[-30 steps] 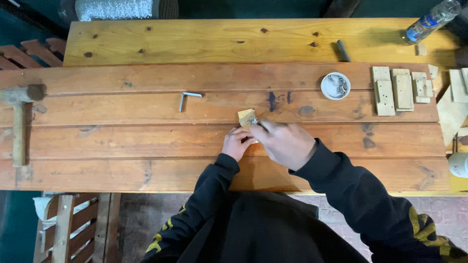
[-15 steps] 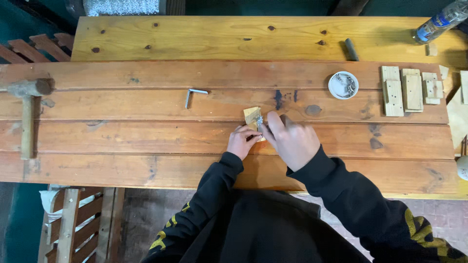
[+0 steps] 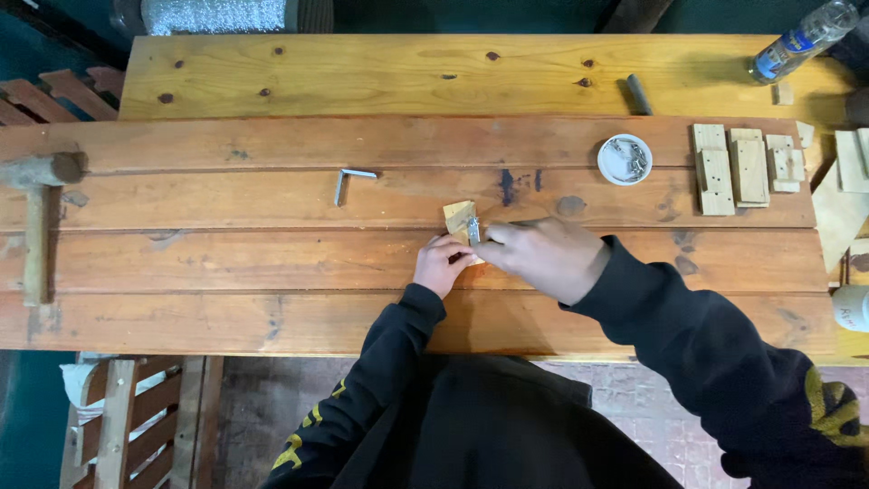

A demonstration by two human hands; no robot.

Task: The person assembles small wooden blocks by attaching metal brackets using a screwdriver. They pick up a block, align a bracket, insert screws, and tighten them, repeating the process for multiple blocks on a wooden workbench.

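A small pale wooden block (image 3: 459, 217) lies on the reddish plank bench (image 3: 272, 263) in front of me. My left hand (image 3: 441, 265) grips its near end from below. My right hand (image 3: 543, 255) comes in from the right and pinches a small metal piece (image 3: 473, 231) against the block. Both arms wear black sleeves. Most of the block's near part is hidden by my fingers.
A bent metal key (image 3: 348, 181) lies left of the block. A wooden mallet (image 3: 38, 208) rests at the far left. A white dish of small metal parts (image 3: 625, 159), several wooden pieces (image 3: 747, 165) and a plastic bottle (image 3: 801, 38) sit at the right.
My right hand has shifted slightly right and now pinches the metal piece on the block. The left hand stays on the block.
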